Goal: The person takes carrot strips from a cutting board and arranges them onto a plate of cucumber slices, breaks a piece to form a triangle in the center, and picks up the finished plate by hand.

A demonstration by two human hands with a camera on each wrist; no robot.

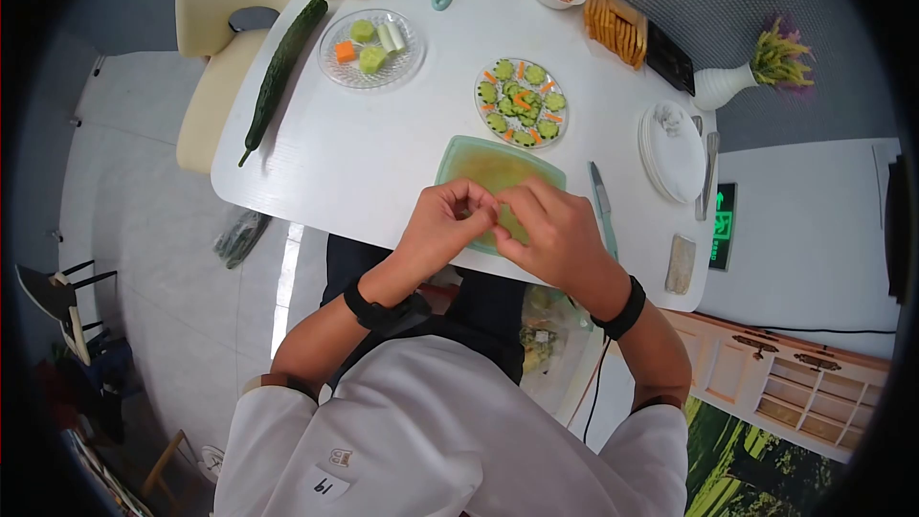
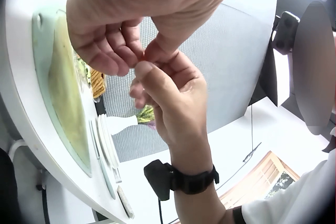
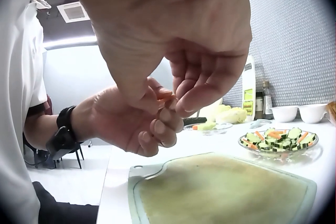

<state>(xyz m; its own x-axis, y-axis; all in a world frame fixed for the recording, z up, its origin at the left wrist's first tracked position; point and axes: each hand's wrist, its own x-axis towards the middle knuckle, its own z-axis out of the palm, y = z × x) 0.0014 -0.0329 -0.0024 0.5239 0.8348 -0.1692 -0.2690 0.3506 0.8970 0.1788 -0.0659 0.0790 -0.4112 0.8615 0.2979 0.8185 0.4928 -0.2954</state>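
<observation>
Carrot piece (image 3: 166, 97), small and orange, sits up between the fingertips of both hands, over the cutting board (image 1: 493, 161). The left hand (image 1: 438, 230) pinches it with thumb and curled fingers; the right hand (image 1: 558, 236) grips it between thumb and fingertips, the two hands meeting there. Fingers hide most of its shape. Just beyond the cutting board stands the garnished plate (image 1: 521, 139), with cucumber slices and orange strips. Right of the cutting board lies the knife (image 1: 602, 201), and farther right the stacked plates (image 1: 676, 168). Well left of the cutting board is the long cucumber (image 1: 280, 77).
</observation>
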